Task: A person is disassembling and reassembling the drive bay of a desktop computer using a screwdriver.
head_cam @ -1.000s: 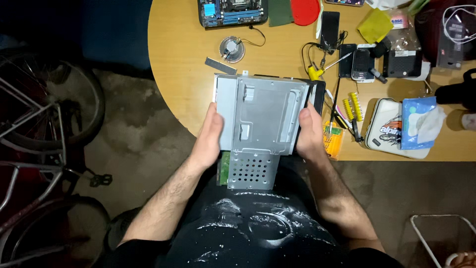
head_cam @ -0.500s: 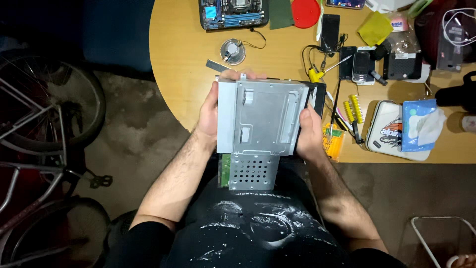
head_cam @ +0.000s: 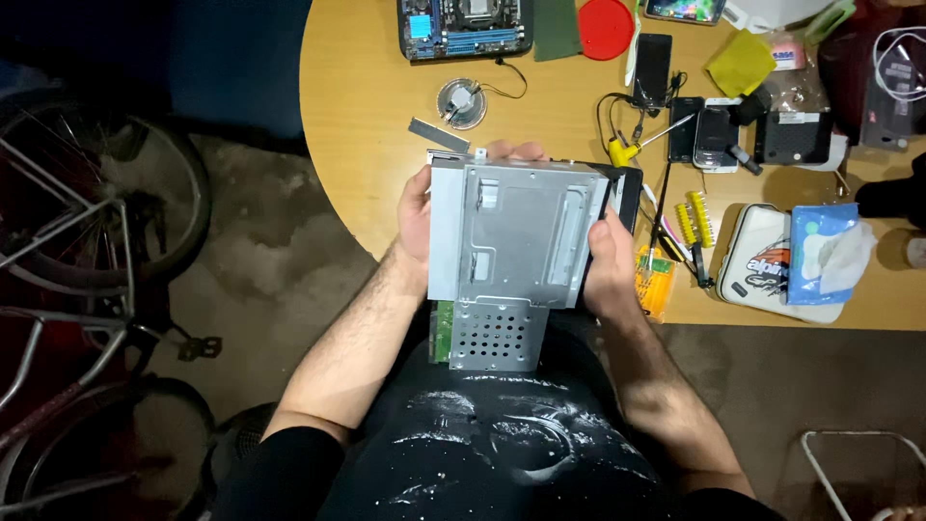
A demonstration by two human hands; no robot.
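Grey metal drive cage (head_cam: pixel 516 241) held flat over the lap, at the near edge of the round wooden table (head_cam: pixel 367 116); perforated plate and a green circuit board edge (head_cam: pixel 441 333) poke out toward the body. Left hand (head_cam: pixel 417 220) clamps the left side, fingers curled over the far edge. Right hand (head_cam: pixel 608 265) grips the right side, thumb on top. Beyond: fan (head_cam: pixel 461 100), motherboard (head_cam: pixel 465 24), phones, yellow-handled screwdriver (head_cam: pixel 637 145), tissue pack (head_cam: pixel 820 253). Risk, judged: sharp sheet-metal edges could nick fingers; a loose grip could tip the cage off the lap, jarring the board
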